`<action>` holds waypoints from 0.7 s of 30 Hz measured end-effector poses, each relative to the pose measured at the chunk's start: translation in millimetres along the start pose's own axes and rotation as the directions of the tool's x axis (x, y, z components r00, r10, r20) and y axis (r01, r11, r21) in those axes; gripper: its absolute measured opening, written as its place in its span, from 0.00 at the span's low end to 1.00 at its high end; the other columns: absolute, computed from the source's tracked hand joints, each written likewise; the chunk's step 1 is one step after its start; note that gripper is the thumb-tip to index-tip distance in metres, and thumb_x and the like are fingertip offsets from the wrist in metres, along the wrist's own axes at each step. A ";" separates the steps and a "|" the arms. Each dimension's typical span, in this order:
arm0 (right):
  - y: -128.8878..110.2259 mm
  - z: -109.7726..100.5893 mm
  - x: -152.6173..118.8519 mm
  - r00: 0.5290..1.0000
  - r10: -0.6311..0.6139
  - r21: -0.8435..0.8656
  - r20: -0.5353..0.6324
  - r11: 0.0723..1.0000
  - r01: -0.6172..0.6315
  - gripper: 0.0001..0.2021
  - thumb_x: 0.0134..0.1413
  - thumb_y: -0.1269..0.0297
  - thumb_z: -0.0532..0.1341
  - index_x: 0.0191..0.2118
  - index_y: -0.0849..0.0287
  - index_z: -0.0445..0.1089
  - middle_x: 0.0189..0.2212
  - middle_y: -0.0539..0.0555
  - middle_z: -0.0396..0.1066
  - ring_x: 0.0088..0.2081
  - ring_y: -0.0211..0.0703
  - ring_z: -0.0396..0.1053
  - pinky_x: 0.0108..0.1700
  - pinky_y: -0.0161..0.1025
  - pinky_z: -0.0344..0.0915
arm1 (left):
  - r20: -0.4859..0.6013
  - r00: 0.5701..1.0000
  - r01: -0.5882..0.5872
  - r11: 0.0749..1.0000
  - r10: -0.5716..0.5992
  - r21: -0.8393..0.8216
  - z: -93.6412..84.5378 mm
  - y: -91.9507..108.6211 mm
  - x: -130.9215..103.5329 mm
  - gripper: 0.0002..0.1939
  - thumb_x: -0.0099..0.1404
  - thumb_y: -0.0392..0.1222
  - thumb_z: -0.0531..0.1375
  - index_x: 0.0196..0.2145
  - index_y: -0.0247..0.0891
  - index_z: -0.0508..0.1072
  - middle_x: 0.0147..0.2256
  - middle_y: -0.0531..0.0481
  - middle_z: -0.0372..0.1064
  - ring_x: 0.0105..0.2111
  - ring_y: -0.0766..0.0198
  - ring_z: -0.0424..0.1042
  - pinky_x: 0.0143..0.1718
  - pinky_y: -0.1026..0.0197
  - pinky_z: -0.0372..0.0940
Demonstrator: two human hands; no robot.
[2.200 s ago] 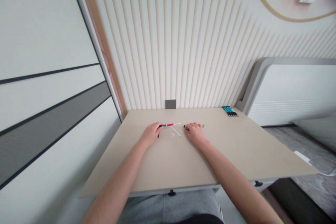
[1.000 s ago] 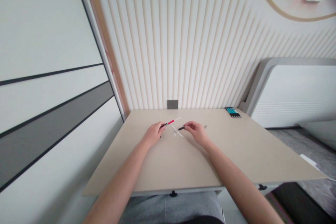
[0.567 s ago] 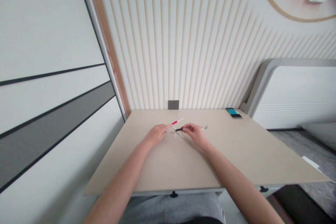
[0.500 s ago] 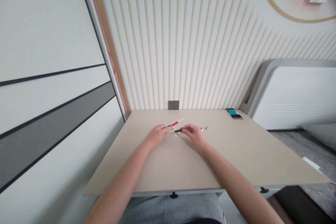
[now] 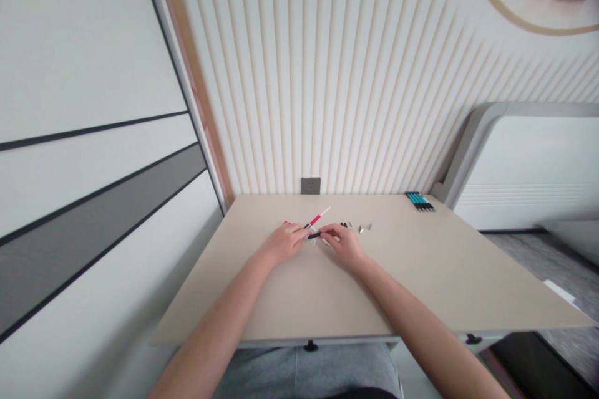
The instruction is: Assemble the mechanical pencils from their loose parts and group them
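Head view: at the frame's centre, the right hand [image 5: 345,243] pinches a black pen part [image 5: 314,235] above the bench [image 5: 318,299]; the left hand [image 5: 283,242] is at its far end, grip unclear. A pink-and-white refill [image 5: 319,217] shows just above; teal pens [image 5: 420,201] lie right of centre.

A home bedroom — pale headboard [image 5: 533,156], grey pillow [image 5: 573,238], desk [image 5: 299,305] against ribbed wall [image 5: 285,75]

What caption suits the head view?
Left hand and right hand close together over a desk, the right pinching a black piece.
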State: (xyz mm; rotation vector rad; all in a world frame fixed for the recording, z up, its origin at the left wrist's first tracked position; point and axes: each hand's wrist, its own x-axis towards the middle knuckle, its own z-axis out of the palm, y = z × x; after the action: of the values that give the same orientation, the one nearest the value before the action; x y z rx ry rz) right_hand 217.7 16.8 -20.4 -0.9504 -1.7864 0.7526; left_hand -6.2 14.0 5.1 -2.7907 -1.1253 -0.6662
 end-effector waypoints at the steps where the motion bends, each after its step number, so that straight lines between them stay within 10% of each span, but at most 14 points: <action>1: -0.4 0.3 -0.2 1.000 -0.001 -0.007 -0.001 1.000 0.001 0.09 0.56 0.59 0.59 0.37 0.58 0.74 0.35 0.56 0.77 0.36 0.45 0.73 0.42 0.42 0.68 | -0.004 1.000 -0.010 1.000 0.010 0.001 -1.0 0.6 0.0 0.16 0.67 0.33 0.51 0.49 0.44 0.72 0.38 0.46 0.70 0.38 0.60 0.70 0.44 0.57 0.63; 21: -9.5 -3.8 -1.4 0.994 -0.063 -0.070 -0.085 0.996 0.057 0.11 0.58 0.56 0.59 0.37 0.56 0.74 0.36 0.56 0.76 0.36 0.45 0.72 0.42 0.43 0.68 | -0.082 0.996 -0.015 0.996 0.023 0.090 -0.7 -4.1 0.6 0.15 0.72 0.48 0.49 0.44 0.41 0.73 0.34 0.47 0.70 0.37 0.60 0.69 0.41 0.59 0.62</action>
State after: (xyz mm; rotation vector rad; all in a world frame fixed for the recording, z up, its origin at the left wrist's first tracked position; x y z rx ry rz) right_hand 218.9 11.2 -12.0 -0.9553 -1.7648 0.6076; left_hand -8.8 17.2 5.5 -2.6702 -1.0842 -0.7049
